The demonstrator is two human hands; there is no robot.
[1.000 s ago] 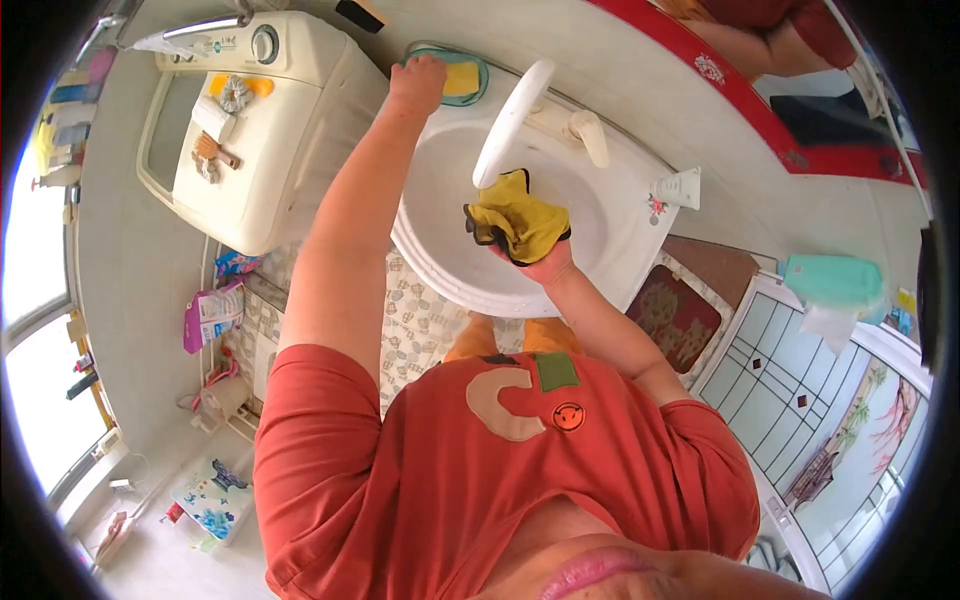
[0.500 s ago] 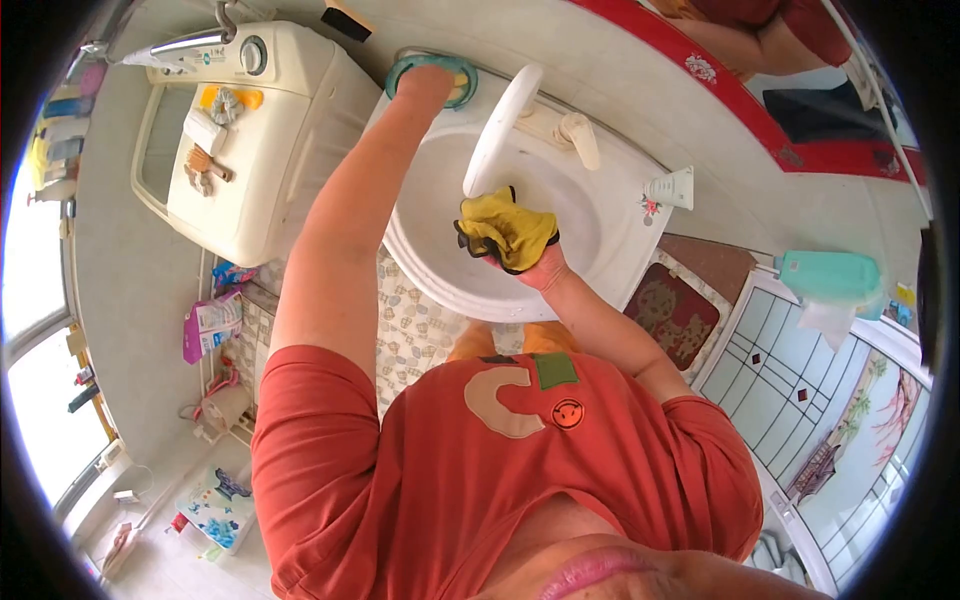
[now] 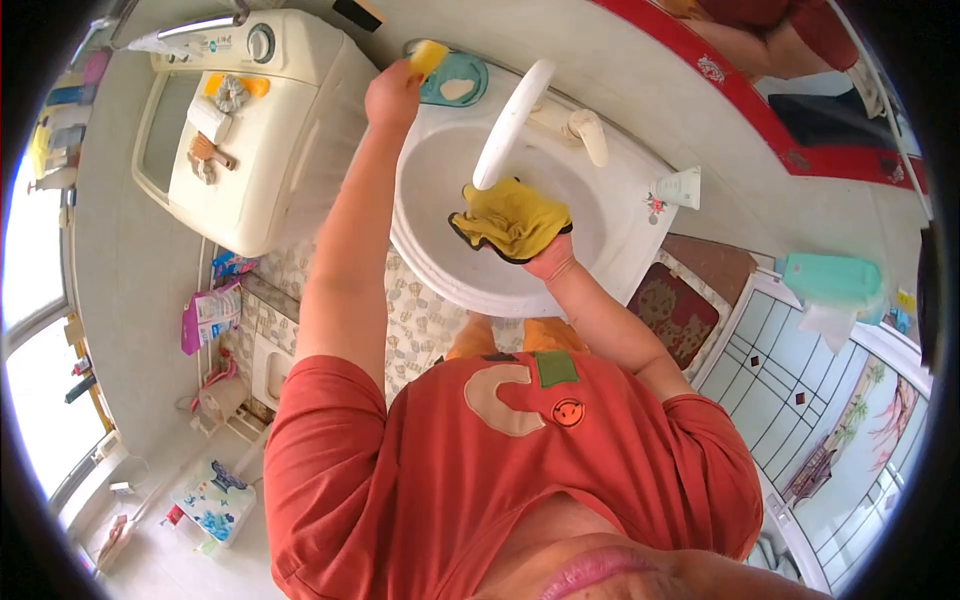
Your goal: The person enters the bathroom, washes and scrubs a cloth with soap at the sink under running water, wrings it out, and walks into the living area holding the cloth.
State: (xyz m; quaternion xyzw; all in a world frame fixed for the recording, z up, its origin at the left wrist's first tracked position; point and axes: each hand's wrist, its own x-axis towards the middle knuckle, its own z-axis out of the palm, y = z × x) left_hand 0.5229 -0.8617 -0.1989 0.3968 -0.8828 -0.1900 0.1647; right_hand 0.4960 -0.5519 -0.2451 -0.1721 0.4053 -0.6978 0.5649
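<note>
My left hand (image 3: 392, 95) is closed round a yellow bar of soap (image 3: 428, 58), raised at the back left corner of the washbasin. Just right of that hand lies a teal soap dish (image 3: 478, 78) with a whitish soap piece (image 3: 457, 89) in it. Over the white basin (image 3: 440, 270), my right hand (image 3: 550, 260) holds a crumpled yellow cloth (image 3: 515, 220) with black edging. The cloth covers most of that hand's fingers. A white oval-looking disc (image 3: 512, 125), seen nearly edge-on, stands between the hands and hides part of the basin.
A washing machine (image 3: 290, 130) stands at the left, with a brush (image 3: 210, 152) and other small things on its lid. On the basin's rim are a pale faucet (image 3: 588, 135) and a white tube (image 3: 678, 188). A red-framed mirror (image 3: 740, 100) hangs at the upper right.
My left hand has come up and left out of the soap dish with the yellow soap. The cloth in my right hand has spread wider and shifted slightly right.
</note>
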